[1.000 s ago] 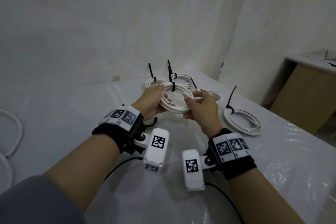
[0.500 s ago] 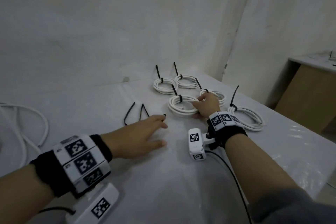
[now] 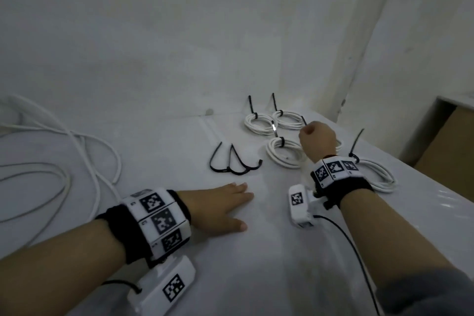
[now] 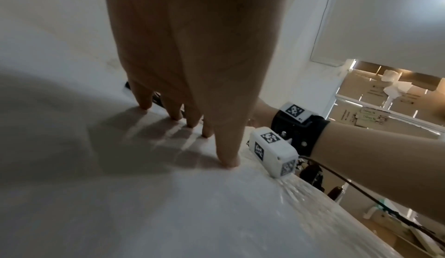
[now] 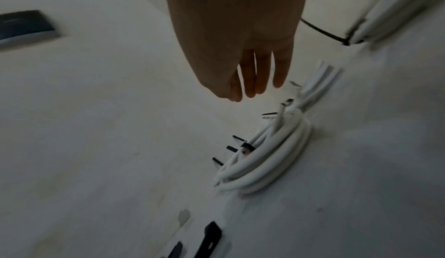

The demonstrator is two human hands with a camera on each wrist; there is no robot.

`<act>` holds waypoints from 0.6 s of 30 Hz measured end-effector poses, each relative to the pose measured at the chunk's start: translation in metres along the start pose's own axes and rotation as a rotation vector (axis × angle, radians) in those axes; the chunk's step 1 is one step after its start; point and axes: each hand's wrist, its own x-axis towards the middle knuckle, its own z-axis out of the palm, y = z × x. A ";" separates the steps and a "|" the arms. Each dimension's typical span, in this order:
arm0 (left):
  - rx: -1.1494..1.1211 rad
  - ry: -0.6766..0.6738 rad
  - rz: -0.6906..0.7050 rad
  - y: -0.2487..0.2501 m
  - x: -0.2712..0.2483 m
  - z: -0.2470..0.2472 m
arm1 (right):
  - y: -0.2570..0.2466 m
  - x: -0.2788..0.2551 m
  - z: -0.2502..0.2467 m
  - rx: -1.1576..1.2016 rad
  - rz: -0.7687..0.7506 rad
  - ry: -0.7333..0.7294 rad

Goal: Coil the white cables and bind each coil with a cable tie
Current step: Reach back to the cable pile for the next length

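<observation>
Left hand (image 3: 220,206) flat on the white table (image 3: 256,277), palm down, fingers straight and spread; in the left wrist view fingertips (image 4: 227,162) pressed to the surface. Nothing held.

Right hand (image 3: 318,140) raised above the bound coils near the far right corner. From the head view looks loosely fisted; in the right wrist view fingers (image 5: 261,72) hang down close together, nearly straight, holding nothing — relaxed, not gripping.

Five bound coils clustered toward the far right corner, each cinched by a black tie with its tail sticking up: two side by side nearest the far edge (image 3: 257,124) (image 3: 289,119), one just in front of them (image 3: 283,152) and beside the right wrist, one mostly hidden behind the right hand (image 3: 339,145), one by the right edge (image 3: 377,172).

Loose black cable ties (image 3: 232,161) lying curved on the surface left of the coils, just beyond the left hand's fingertips — apart from them.

Uncoiled white cable (image 3: 77,151) sprawled in loose loops at the left edge.

Wooden cabinet (image 3: 446,146) beyond the right edge.
</observation>
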 end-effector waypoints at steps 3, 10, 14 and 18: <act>-0.028 0.040 -0.043 -0.003 -0.019 0.000 | -0.037 -0.013 -0.003 0.106 -0.193 -0.057; -0.030 0.178 -0.161 -0.028 -0.109 0.007 | -0.145 -0.073 0.026 0.253 -0.459 -0.483; -0.055 0.258 -0.278 -0.057 -0.172 0.019 | -0.198 -0.121 0.054 0.100 -0.601 -0.908; -0.039 0.283 -0.392 -0.073 -0.219 0.035 | -0.238 -0.165 0.070 -0.097 -0.734 -1.108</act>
